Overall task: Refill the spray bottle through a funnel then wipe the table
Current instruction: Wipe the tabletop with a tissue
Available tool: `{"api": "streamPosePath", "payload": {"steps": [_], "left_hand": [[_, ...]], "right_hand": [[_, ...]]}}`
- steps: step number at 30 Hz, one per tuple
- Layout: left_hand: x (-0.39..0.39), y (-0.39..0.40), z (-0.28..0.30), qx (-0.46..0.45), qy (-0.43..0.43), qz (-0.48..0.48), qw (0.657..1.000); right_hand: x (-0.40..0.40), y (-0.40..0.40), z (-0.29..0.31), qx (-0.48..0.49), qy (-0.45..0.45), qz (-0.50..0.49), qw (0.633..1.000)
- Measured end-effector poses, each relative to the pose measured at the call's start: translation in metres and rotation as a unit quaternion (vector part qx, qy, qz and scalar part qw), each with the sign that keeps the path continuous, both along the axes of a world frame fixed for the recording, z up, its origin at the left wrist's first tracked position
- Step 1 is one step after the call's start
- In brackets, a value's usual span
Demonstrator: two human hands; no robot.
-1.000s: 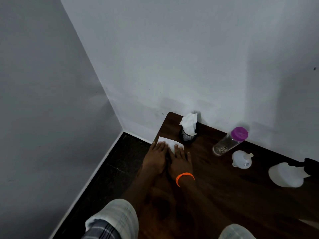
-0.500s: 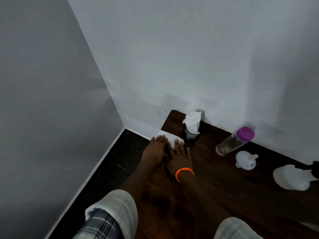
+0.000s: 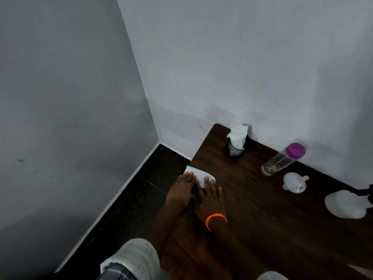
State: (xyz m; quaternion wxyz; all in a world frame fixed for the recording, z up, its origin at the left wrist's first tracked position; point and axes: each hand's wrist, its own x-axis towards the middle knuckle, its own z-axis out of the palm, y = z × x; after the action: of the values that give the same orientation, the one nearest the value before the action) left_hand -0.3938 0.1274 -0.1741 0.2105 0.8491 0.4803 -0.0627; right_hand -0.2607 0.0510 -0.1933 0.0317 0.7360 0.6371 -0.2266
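A white tissue (image 3: 198, 174) lies flat at the left edge of the dark wooden table (image 3: 252, 219). My left hand (image 3: 179, 194) and my right hand (image 3: 211, 201), with an orange band at the wrist, both press flat on the tissue, fingers spread. The white spray bottle (image 3: 345, 207) with a black trigger head lies at the right edge of view. A small white funnel (image 3: 294, 182) rests on the table left of it. A clear bottle with a purple cap (image 3: 282, 159) stands near the wall.
A black mesh cup (image 3: 235, 149) stuffed with white tissues stands at the table's far left corner against the wall. Grey walls meet at a corner on the left, with dark floor (image 3: 131, 199) below the table's left edge.
Both hands stay pressed on the tissue at the table's left edge. The view has shifted a little, so the table's things sit slightly further right and lower.
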Motion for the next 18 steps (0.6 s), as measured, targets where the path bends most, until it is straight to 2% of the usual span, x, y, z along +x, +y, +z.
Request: {"api": "streamPosePath", "payload": {"steps": [12,18], "left_hand": [[-0.054,-0.084,0.013,-0.035,0.033,0.032,0.998],[-0.074,-0.136,0.016,-0.019,0.062,0.07,0.995]], "right_hand": [[-0.039,-0.071,0.001,0.014,0.016,0.064,0.998],[-0.052,-0.108,0.002,0.028,0.005,0.122,0.992]]}}
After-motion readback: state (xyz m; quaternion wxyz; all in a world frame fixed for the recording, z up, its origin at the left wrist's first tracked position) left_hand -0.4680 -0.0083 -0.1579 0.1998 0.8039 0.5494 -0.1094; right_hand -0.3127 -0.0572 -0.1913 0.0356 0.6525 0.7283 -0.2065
